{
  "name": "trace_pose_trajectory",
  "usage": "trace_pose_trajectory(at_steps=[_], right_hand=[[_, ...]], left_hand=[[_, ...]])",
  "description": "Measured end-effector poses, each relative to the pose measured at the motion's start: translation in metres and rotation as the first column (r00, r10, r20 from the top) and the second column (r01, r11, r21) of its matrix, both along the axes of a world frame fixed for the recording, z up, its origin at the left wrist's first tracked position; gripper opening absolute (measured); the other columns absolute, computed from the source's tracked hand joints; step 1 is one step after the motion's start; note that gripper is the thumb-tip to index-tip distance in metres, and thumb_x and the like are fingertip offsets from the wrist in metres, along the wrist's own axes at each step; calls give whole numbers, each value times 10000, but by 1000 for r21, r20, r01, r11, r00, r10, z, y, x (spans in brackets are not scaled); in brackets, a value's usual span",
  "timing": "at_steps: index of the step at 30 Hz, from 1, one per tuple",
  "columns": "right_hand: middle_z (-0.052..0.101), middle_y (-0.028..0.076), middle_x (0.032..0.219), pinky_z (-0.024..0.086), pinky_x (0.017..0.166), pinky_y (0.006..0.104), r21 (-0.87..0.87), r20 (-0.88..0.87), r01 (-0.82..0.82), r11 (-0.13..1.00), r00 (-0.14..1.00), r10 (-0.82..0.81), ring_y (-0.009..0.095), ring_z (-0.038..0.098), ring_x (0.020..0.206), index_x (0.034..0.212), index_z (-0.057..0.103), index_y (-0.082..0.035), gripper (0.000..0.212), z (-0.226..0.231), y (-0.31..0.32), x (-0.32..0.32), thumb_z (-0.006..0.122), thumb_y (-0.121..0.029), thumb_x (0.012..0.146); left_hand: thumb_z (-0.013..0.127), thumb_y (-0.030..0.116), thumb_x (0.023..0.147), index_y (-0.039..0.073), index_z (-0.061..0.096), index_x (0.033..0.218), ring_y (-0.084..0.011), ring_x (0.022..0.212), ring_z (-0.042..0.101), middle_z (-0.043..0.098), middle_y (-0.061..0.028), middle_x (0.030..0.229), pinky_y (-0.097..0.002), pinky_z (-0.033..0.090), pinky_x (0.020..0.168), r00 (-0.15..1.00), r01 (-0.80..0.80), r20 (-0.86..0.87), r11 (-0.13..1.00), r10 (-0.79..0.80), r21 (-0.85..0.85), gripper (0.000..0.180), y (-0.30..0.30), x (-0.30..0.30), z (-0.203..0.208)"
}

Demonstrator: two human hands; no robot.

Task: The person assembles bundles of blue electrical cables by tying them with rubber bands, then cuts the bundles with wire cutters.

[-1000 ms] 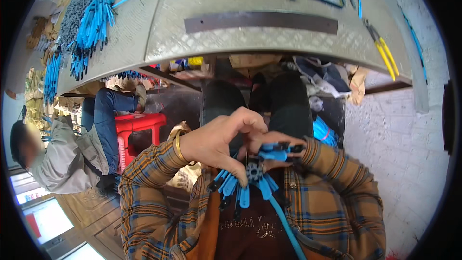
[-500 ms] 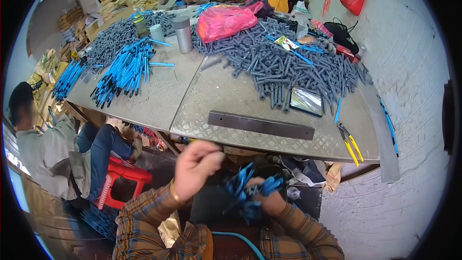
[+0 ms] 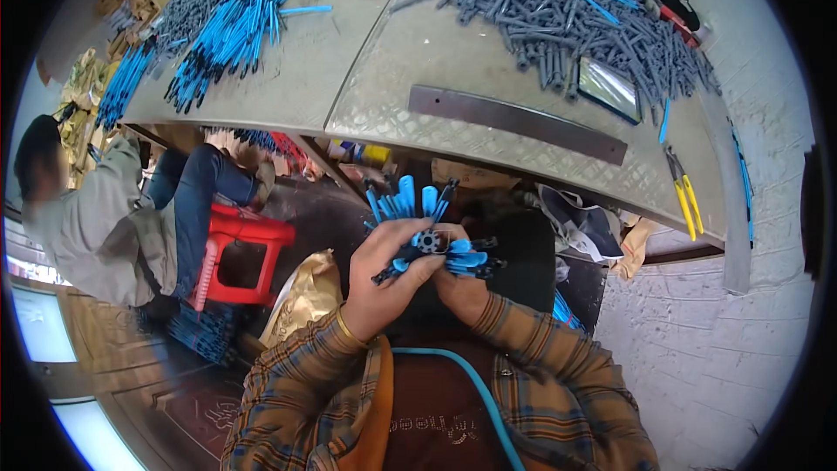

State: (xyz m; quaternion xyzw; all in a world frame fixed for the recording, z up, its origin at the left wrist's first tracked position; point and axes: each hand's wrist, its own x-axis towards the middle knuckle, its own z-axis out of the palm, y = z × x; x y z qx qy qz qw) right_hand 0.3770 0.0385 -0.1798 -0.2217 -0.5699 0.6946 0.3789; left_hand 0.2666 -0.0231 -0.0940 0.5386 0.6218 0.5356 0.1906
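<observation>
In front of my lap I hold a bundle of blue strips (image 3: 406,199) with black ends, which stick out in several directions around a round grey notched hub (image 3: 428,242). My left hand (image 3: 380,279) is closed on the bundle's left side, thumb beside the hub. On the other side my right hand (image 3: 464,290) grips it too, its fingers partly hidden behind the strips. The hub faces up between the two hands.
Grey ribbed tubes (image 3: 514,4) lie heaped on the table, with piles of blue strips (image 3: 231,30) to the left. A dark metal bar (image 3: 519,126), a phone-like slab (image 3: 609,89) and yellow-handled pliers (image 3: 684,196) lie nearer. A person (image 3: 105,218) sits left beside a red stool (image 3: 240,257).
My view has tipped down. My left hand, raised apart from the bundle before, has come down onto it. The bundle has moved up and its grey hub now shows clearly.
</observation>
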Motion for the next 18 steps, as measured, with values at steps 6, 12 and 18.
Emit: trace_pose_trajectory(at_steps=[6, 12, 18], right_hand=[[498, 127, 1143, 374, 906, 367, 681, 399, -301, 668, 917, 6, 243, 466, 1095, 1174, 431, -49, 521, 30, 14, 21, 635, -344, 797], [464, 156, 1207, 387, 903, 387, -593, -467, -534, 602, 838, 284, 267, 460, 1108, 1198, 463, -6, 489, 37, 22, 52, 643, -187, 781], [596, 117, 938, 459, 764, 338, 19, 449, -591, 806, 726, 521, 244, 589, 886, 1019, 562, -34, 254, 41, 56, 53, 593, -183, 816]], left_hand=[[691, 101, 708, 19, 592, 1025, -244, 872, 592, 618, -117, 956, -316, 424, 800, 996, 75, -52, 996, -77, -47, 342, -6, -19, -6], [663, 170, 740, 23, 611, 961, -250, 881, 587, 627, -102, 917, -347, 409, 830, 965, 262, 11, 965, -262, 15, 270, -5, -28, -8], [670, 187, 743, 23, 611, 955, -242, 888, 589, 630, -97, 916, -349, 395, 836, 931, 365, 7, 931, -365, 9, 274, 1, -24, -4]])
